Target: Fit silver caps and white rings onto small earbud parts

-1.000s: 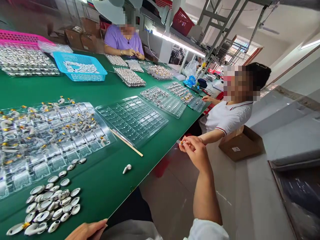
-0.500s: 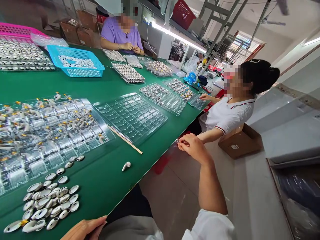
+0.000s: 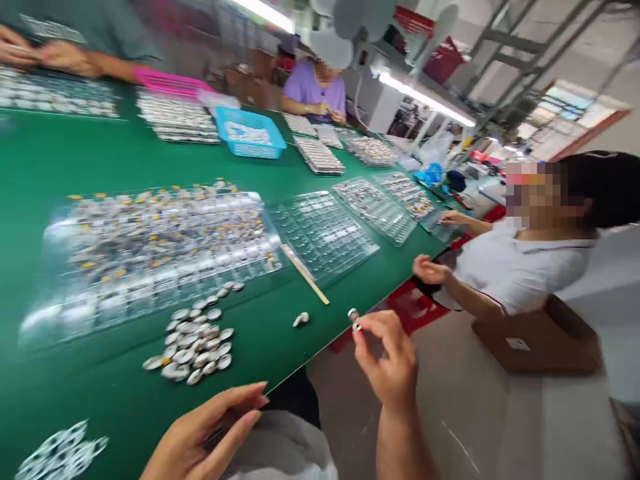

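My right hand is raised past the table edge and pinches a small white earbud piece with a dark, shiny end between thumb and fingertips. My left hand is over the near table edge, thumb and fingers apart, with nothing in it. Close to it on the green table lies a heap of white oval earbud shells. A single white earbud rests between the heap and my right hand. Behind the heap is a clear tray full of earbud parts with orange tabs.
A second clear tray lies to the right, a thin wooden stick beside it. White flat parts are at the near left. Farther back stand a blue basket and stacked trays. A co-worker's hand is near my right hand.
My right hand has come back from beside the co-worker's arm with the earbud piece. My left hand's fingers have spread apart. The view has swung left.
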The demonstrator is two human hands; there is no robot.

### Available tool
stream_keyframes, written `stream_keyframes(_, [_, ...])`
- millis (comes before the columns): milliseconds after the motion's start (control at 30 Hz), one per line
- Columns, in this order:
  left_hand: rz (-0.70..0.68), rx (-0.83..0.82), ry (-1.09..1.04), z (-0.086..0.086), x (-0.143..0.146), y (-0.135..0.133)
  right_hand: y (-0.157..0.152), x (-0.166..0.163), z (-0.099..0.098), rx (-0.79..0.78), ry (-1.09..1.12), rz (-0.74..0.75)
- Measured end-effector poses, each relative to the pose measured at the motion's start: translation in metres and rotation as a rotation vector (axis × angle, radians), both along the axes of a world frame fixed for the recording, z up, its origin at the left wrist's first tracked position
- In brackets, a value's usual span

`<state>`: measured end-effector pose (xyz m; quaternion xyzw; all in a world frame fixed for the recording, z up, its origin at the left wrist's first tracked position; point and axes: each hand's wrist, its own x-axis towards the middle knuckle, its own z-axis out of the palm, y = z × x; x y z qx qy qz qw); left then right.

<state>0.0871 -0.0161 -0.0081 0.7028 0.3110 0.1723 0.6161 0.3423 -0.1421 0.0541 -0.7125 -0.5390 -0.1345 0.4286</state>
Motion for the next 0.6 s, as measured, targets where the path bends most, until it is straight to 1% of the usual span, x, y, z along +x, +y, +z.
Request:
stream_keyframes(33, [0.04, -0.096, -0.03, 0.011, 0.001, -0.001, 0.01, -0.023, -0.005, 0.036, 0.075, 0.073])
stream_keyframes(100, [0.119, -0.275, -0.105, 0.028, 0.003, -0.001, 0.029, -0.065, -0.013, 0.044, 0.197, 0.237])
stream_keyframes(167, [0.201, -0.469, -0.207, 0.033, 0.001, 0.001, 0.046, -0.097, -0.019, 0.054, 0.262, 0.346])
stream_keyframes(233, [0.283, -0.626, -0.325, 0.031, -0.004, 0.003, 0.059, -0.118, -0.026, 0.08, 0.284, 0.41])
stream_keyframes(300, [0.373, -0.723, -0.405, 0.026, -0.013, 0.004, 0.068, -0.131, -0.032, 0.095, 0.295, 0.454])
stream_keyframes(400, [0.458, -0.805, -0.46, 0.024, -0.025, 0.006, 0.075, -0.141, -0.041, 0.061, 0.338, 0.509])
stream_keyframes(500, [0.495, -0.853, -0.465, 0.025, -0.034, 0.011, 0.079, -0.148, -0.044, -0.002, 0.404, 0.562])
stream_keyframes(600, [0.504, -0.898, -0.467, 0.024, -0.04, 0.016, 0.084, -0.153, -0.042, -0.047, 0.455, 0.615])
